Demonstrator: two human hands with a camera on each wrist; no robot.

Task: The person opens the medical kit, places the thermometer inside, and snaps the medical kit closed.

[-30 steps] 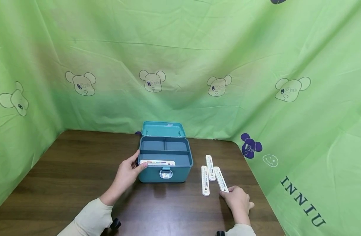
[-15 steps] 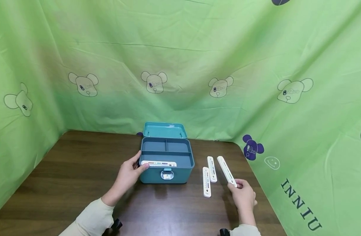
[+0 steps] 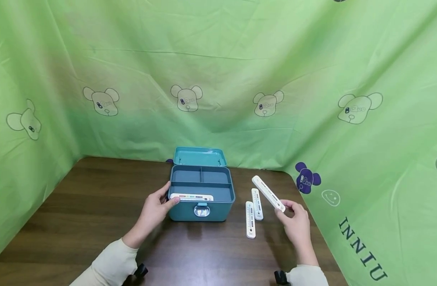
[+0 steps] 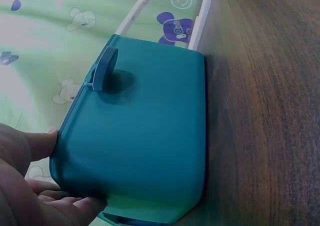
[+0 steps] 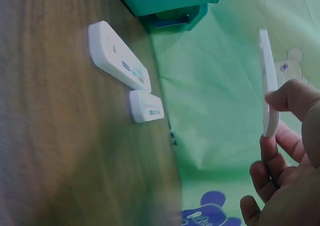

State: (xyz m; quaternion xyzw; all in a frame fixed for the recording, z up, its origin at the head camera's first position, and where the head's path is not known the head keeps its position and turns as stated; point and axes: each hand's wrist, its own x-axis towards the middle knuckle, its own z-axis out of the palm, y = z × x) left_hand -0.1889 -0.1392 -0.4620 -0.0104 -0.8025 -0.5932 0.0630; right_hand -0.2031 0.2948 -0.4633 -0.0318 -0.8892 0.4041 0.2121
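Green cloth (image 3: 218, 59) printed with pale bear heads (image 3: 187, 99) hangs behind and to both sides of a dark wooden worktop (image 3: 107, 198).

At the left, a cream sleeve (image 3: 111, 264) leads to the left hand (image 3: 155, 206), which grips the near left corner of a teal box (image 3: 218, 213), thumb at the near rim and fingers round the left side. The box stands upright on the worktop, its lid (image 3: 200, 157) tipped back at the far side and a latch (image 3: 202, 210) on its near wall. Inside are two small far compartments and one wide near compartment, where a white stick (image 3: 192, 197) lies along the near wall, towards the left.

Right of the box, two more sticks lie on the worktop: a near one (image 3: 250, 220), and, slightly farther and to its right, a far one (image 3: 257, 204). Whether they touch is hard to tell.

Farther right, a held stick (image 3: 268, 193) slants up off the worktop, its free end pointing far left. The right hand (image 3: 297, 224) pinches its near right end between thumb and fingers. Beyond, on the right side of the cloth, are a purple bear (image 3: 307, 179), a smiley (image 3: 331, 197) and the dark letters (image 3: 362, 250) INNIU.
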